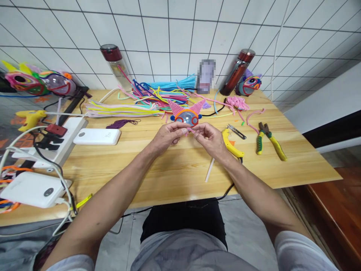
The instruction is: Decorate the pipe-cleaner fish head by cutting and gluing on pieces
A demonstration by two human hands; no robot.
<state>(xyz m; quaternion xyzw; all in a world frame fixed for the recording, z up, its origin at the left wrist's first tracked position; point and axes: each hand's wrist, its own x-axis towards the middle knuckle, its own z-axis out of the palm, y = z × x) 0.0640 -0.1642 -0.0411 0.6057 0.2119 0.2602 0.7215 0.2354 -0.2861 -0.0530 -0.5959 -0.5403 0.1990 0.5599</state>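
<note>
My left hand (171,136) and my right hand (208,137) meet at the middle of the table, fingertips pinched on a small pink pipe cleaner (190,130) between them. Just beyond my fingers sits a clear round ornament (186,117) with pink pointed ears, an orange rim, red rings and dark blue balls at its sides. My fingers partly cover its lower edge. To the right of my right hand lies a yellow hot glue gun (231,145) with a glue stick (210,170) near it. Small snips (237,131) rest behind the glue gun.
Bundled pipe cleaners (124,109) lie across the back. Pliers (264,139) are at the right, near a pink coiled piece (238,103). Two bottles (239,71) stand by the wall. A white power bank (97,136), a power strip (73,130) and cables crowd the left.
</note>
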